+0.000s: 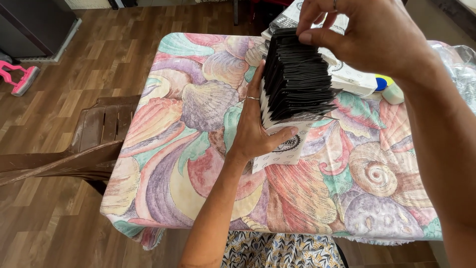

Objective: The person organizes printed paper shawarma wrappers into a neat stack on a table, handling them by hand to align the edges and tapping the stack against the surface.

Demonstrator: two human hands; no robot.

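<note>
At the far left, on the wooden floor, a pink object is seen, and nearer in a brown plastic chair is drawn up beside the table. The table is covered by a cloth printed with large shells in pastel colours. Toward the middle of the cloth, a thick stack of black-edged paper packets is stood on edge, leaning a little. It is steadied by the left hand, which is pressed flat against the stack's left side, a ring worn on one finger, while the thumb is curled under a white printed packet at the front; the hand is thus closed on the stack's near end. At the top of the stack, the packets are pinched by the right hand, its thumb and fingertips brought together on their upper edges. Behind the stack, more white printed packets are laid flat. Just to the right of these, a small bottle with a blue and yellow cap is lying on the cloth.
</note>
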